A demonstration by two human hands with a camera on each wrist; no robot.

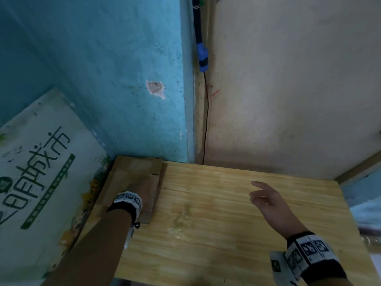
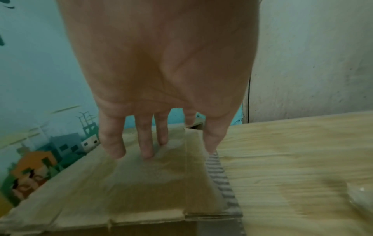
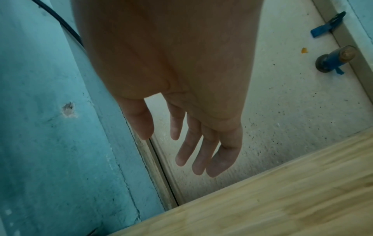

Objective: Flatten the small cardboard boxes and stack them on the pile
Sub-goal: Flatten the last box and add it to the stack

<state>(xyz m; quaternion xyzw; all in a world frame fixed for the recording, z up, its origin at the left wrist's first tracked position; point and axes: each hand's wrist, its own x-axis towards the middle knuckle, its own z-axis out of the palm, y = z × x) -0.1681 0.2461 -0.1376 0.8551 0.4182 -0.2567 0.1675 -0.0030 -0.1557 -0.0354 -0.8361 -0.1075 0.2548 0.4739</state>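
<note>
A pile of flattened brown cardboard [image 1: 135, 178] lies at the far left of the wooden table [image 1: 226, 213], against the blue wall. My left hand [image 1: 142, 188] is over it, fingers straight; in the left wrist view the fingertips [image 2: 147, 153] touch or hover just above the top sheet of cardboard [image 2: 141, 183], whose corrugated edge faces right. My right hand [image 1: 266, 201] hovers above the table's right half with relaxed, spread fingers [image 3: 193, 151] and holds nothing. No unflattened box is in view.
A large white printed board [image 1: 41, 182] leans against the blue wall left of the table. A black cable [image 1: 206, 120] with a blue connector [image 1: 203, 58] runs down the wall corner. Something clear and plastic-looking [image 2: 361, 198] lies on the table at right.
</note>
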